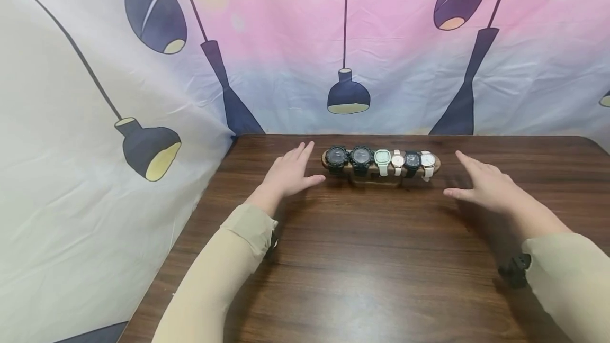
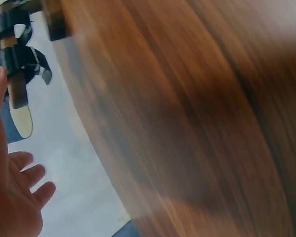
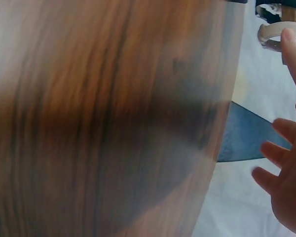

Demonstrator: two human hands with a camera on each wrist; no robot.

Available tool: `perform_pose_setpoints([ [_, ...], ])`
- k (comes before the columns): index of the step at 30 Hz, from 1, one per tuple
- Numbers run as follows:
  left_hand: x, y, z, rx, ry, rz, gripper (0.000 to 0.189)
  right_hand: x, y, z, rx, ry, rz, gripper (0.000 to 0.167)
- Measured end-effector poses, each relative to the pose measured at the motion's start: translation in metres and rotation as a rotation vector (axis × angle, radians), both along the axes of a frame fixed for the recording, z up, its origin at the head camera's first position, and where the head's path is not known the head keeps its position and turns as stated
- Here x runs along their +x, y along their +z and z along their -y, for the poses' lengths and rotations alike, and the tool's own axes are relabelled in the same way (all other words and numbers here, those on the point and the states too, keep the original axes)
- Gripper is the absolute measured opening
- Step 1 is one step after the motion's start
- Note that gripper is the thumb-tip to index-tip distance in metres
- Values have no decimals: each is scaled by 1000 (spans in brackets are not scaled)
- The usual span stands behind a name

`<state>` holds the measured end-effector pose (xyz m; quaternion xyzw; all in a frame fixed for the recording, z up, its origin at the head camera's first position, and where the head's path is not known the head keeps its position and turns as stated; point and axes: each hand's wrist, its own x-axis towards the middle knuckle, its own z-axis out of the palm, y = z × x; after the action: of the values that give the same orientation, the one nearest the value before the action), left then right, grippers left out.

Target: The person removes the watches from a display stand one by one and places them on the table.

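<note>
A wooden watch stand (image 1: 376, 181) stands toward the back of the table, carrying a row of several wristwatches. From the left come two large black watches (image 1: 349, 156), a mint green square watch (image 1: 382, 158), a small white-strapped watch (image 1: 397, 160), a black square watch (image 1: 412, 160) and a white round watch (image 1: 428, 160). My left hand (image 1: 289, 172) hovers just off the stand's left end, fingers extended and thumb spread. Past its right end my right hand (image 1: 491, 187) is held likewise, holding nothing. The wrist views show the stand's bar (image 2: 18, 91) and a pale strap (image 3: 281, 29) beyond the thumbs.
The dark wood-grain table (image 1: 352, 258) extends toward me. Behind it hangs a fabric backdrop (image 1: 286, 68) printed with pendant lamps, and more pale cloth (image 1: 95, 226) runs along the left edge. Dark bands sit at both wrists.
</note>
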<state>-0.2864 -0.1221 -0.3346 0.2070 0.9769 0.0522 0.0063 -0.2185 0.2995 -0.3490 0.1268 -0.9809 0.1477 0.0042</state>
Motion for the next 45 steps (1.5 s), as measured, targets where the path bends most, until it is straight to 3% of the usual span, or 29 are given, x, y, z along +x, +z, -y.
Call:
perform_pose_setpoints([
  [5,0,-1,-9,143,-7,43,95,-4,-1,1,-175,32,54,104],
  [17,0,-17,-21,491,-16,167,93,-9,-1,18,-324,19,-3,94],
  [21,-3,-24,-32,621,-5,157,87,-13,-10,24,-411,18,-60,89],
  [25,-7,-36,-40,736,16,125,77,-15,-19,31,-480,17,-37,87],
  [32,-7,-41,-43,795,-1,87,70,-22,-16,40,-515,54,-47,80],
  [39,-9,-38,-45,792,-16,118,72,-26,-9,40,-441,24,-63,68],
  [45,-14,-33,-50,783,-13,131,80,-27,-10,39,-469,44,-80,61],
])
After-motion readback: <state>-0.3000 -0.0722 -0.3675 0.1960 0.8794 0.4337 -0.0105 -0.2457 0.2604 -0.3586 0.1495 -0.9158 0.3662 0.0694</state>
